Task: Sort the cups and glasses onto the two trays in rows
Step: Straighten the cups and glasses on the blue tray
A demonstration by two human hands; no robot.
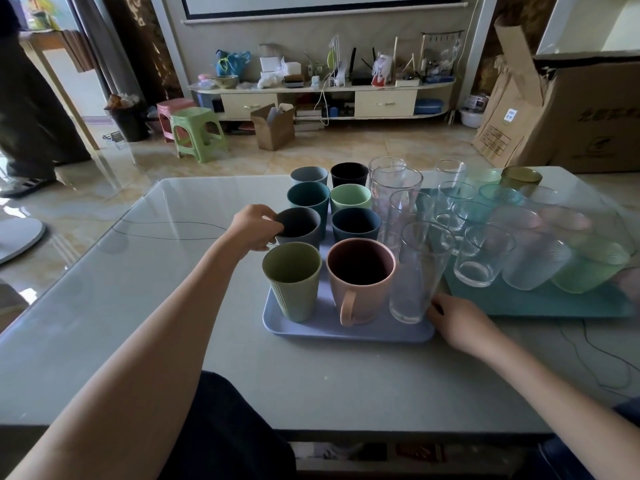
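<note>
A lilac tray (346, 330) carries two rows of coloured cups and a row of tall clear glasses. My left hand (254, 228) grips the rim of the dark grey cup (299, 225) in the left row. In front of that cup stands an olive green cup (292, 280), and a pink mug (360, 278) is beside it. My right hand (457, 322) rests at the base of the nearest tall glass (420, 271), fingers touching it. A teal tray (540, 301) to the right holds several short clear, frosted and green glasses.
The trays sit on a grey glass-topped table (138, 271). A black cable (595, 344) lies at the table's right. Beyond the table are a cardboard box (571, 112), a green stool (197, 133), a TV cabinet (322, 95) and a person's legs (27, 133) at far left.
</note>
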